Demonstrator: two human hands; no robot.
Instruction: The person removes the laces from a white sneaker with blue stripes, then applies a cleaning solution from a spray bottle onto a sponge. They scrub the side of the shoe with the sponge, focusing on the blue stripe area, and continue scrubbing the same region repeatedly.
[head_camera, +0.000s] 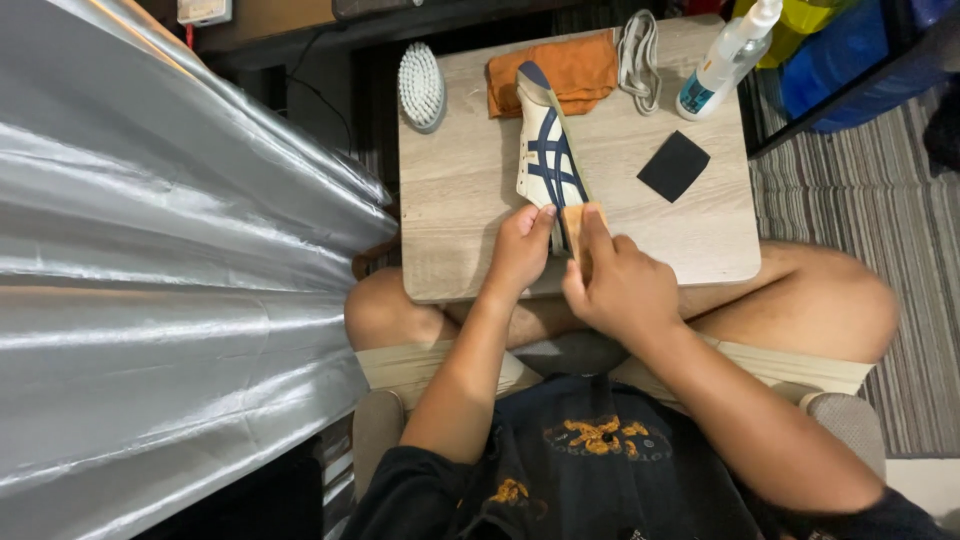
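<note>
A cream sneaker with navy stripes (545, 150) lies on its side along a small wooden table (460, 200), its sole turned right. My left hand (520, 250) grips the heel end from the left. My right hand (615, 285) presses a small tan block (580, 222) against the heel edge of the sole. Both hands meet at the near end of the shoe.
On the table lie a white brush (421, 85) at the far left, an orange cloth (560, 70), white laces (640, 55), a spray bottle (725, 60) and a black square pad (673, 165). A silver sheet (150, 280) hangs at left. Striped carpet (860, 200) lies at right.
</note>
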